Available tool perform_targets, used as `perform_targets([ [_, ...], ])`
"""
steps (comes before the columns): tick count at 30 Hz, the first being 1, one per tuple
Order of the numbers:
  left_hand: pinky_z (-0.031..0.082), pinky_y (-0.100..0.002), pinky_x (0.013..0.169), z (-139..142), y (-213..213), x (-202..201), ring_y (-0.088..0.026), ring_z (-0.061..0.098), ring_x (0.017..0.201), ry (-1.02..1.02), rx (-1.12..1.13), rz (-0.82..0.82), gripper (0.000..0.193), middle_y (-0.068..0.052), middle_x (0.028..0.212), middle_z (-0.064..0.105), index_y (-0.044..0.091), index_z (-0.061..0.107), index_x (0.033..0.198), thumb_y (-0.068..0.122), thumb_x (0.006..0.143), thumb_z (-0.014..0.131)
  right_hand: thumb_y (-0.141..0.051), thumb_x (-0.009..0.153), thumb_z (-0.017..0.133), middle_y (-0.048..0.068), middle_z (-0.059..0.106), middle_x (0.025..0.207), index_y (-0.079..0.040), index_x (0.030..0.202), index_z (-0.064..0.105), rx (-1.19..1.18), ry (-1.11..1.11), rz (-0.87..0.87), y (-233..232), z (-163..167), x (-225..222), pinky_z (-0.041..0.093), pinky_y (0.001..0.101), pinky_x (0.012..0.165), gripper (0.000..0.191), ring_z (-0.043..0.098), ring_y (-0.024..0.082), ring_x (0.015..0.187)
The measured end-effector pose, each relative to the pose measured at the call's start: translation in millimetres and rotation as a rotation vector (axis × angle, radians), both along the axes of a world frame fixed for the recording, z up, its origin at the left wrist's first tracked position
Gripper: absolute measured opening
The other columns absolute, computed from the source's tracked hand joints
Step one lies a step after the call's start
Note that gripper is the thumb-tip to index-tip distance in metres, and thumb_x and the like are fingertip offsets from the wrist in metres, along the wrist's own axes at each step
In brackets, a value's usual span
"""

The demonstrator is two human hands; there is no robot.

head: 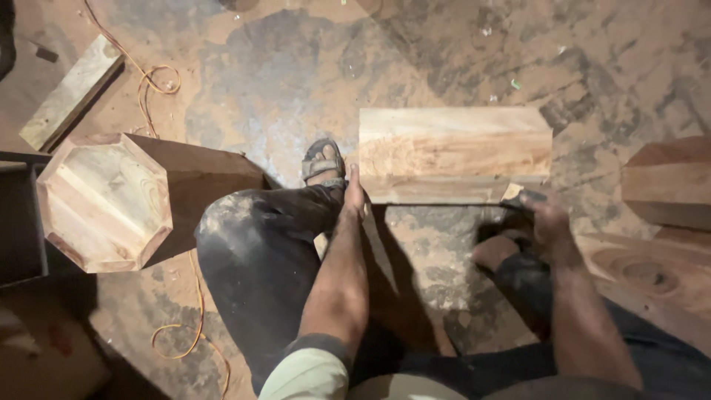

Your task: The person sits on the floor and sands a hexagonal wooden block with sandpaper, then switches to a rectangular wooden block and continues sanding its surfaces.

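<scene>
A long pale wooden block point(453, 152) stands on the dusty floor in front of me. My left hand point(353, 194) rests flat against its near left corner, fingers pointing up. My right hand point(544, 217) is closed on a small dark tool point(521, 195) whose pale tip touches the block's lower right edge. My left knee in dusty dark trousers point(259, 252) is raised between my arms, and my sandalled foot point(323, 161) sits just left of the block.
An octagonal wooden box point(104, 200) lies on its side at the left. A plank point(70, 92) lies at the upper left, an orange cord point(152, 78) trails across the floor, and more wooden pieces point(666, 181) sit at the right.
</scene>
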State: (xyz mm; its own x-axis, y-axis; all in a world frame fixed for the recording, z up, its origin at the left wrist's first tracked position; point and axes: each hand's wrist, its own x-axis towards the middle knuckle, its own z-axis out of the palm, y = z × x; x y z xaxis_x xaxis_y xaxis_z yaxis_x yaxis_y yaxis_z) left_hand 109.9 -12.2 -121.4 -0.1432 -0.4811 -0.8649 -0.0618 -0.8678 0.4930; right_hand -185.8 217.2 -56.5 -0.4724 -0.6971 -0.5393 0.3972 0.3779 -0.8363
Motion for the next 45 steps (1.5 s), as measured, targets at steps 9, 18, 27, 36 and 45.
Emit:
perform_targets([
  [9,0.053,-0.043,0.087,-14,22,10,-0.029,0.071,0.096,-0.078,-0.293,0.025,0.059,-0.018,0.108,0.078,-0.004,0.075,0.109,0.046,0.095,0.048,-0.011,0.097,0.066,0.012,0.069,0.1,0.005,0.117,0.068,0.186,0.041,0.048,31,-5,13,0.053,0.0428,0.074,0.025,0.065,0.025,0.086],
  [18,0.046,-0.047,0.085,-5,13,-6,-0.035,0.066,0.092,-0.488,-0.355,0.205,0.051,-0.025,0.097,0.073,-0.006,0.073,0.095,0.041,0.097,0.053,-0.019,0.094,0.072,0.019,0.073,0.107,-0.002,0.118,0.071,0.118,0.967,0.295,13,9,60,0.054,0.0422,0.085,0.029,0.072,0.032,0.097],
  [27,0.05,-0.04,0.069,-44,20,-12,-0.027,0.064,0.072,-0.362,-0.601,0.495,0.044,-0.017,0.077,0.071,-0.008,0.068,0.083,0.03,0.099,0.054,-0.015,0.095,0.07,0.018,0.074,0.099,0.001,0.109,0.069,0.145,0.83,0.212,-37,-14,123,0.054,0.0398,0.085,0.021,0.071,0.031,0.092],
  [36,0.048,-0.037,0.066,-15,15,-15,-0.023,0.06,0.069,-0.354,-0.587,0.578,0.037,-0.013,0.075,0.067,-0.008,0.068,0.084,0.026,0.097,0.057,0.0,0.102,0.061,0.02,0.065,0.118,0.001,0.12,0.062,-0.278,1.495,0.38,-103,-14,145,0.051,0.0486,0.102,0.017,0.063,0.04,0.114],
  [45,0.049,-0.043,0.072,-15,17,-15,-0.032,0.064,0.073,-0.47,-0.546,0.486,0.04,-0.019,0.078,0.069,-0.005,0.069,0.086,0.032,0.096,0.056,-0.009,0.09,0.063,0.011,0.062,0.124,-0.008,0.123,0.065,-0.242,1.489,0.677,-113,-18,195,0.039,0.0482,0.105,0.033,0.056,0.031,0.121],
])
